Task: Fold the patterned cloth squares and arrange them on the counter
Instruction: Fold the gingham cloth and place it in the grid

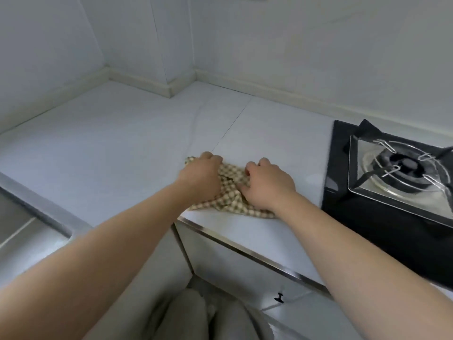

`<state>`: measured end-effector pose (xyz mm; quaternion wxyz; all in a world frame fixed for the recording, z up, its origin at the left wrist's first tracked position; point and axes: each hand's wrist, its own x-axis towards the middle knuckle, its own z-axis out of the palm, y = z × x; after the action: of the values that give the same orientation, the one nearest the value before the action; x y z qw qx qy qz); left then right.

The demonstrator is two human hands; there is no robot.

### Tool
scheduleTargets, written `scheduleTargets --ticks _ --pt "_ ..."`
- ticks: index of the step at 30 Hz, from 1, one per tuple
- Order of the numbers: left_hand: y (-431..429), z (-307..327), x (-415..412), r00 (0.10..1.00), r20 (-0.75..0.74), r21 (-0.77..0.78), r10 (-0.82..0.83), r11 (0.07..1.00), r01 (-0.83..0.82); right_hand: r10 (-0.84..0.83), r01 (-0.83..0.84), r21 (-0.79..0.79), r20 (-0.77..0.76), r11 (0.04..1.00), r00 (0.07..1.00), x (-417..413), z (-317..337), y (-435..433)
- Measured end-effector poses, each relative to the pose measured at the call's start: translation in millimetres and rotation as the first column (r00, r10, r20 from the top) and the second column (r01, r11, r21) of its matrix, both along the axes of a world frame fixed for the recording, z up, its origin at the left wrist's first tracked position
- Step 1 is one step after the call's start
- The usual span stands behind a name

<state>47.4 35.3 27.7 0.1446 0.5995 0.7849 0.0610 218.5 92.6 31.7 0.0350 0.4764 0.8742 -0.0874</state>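
Near the front edge of the pale stone counter, the crumpled beige-and-white checked cloth square lay bunched under the left hand and right hand, both curled into its fabric; pulling its corners apart evenly would likely give a clean fold.

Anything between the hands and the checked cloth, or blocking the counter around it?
Nothing visible. The left hand and right hand hold the checked cloth on the counter; the stove sits apart, to its right.
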Motion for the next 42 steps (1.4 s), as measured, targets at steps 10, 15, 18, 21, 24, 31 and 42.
scheduleTargets --ticks 10,15,18,21,24,31,42 --pt "-40.9 -10.4 -3.5 0.991 0.124 0.463 -0.055 0.886 -0.008 -0.208 0.223 0.112 -0.137 0.968 0.969 1.2 4.5 -47.8" --pt "-74.3 41.7 1.7 0.983 0.111 0.548 -0.146 0.834 0.062 -0.245 0.291 0.047 -0.421 0.956 0.873 14.5 40.4 -84.4" --pt "-88.7 66.6 4.3 0.985 0.111 0.588 -0.131 0.808 0.041 -0.232 0.291 0.023 -0.544 0.957 0.806 24.8 67.3 -102.3" --pt "-95.6 83.3 5.5 0.986 0.115 0.625 -0.120 0.780 0.022 -0.235 0.285 -0.050 -0.710 0.957 0.664 29.7 91.1 -111.6" --pt "-101.2 98.6 7.8 0.991 0.068 0.653 -0.111 0.756 0.040 -0.249 0.272 -0.112 -0.802 0.956 0.542 33.7 108.7 -114.1" --pt "-101.5 130.2 8.2 0.991 -0.120 0.763 -0.063 0.632 0.133 0.001 0.061 0.095 -0.545 0.994 0.839 57.6 141.4 -133.9" --pt "-83.5 157.3 -15.2 0.888 0.329 0.407 -0.321 0.897 0.173 -0.266 0.159 -0.220 -0.656 0.963 0.706 87.6 150.6 -82.6"
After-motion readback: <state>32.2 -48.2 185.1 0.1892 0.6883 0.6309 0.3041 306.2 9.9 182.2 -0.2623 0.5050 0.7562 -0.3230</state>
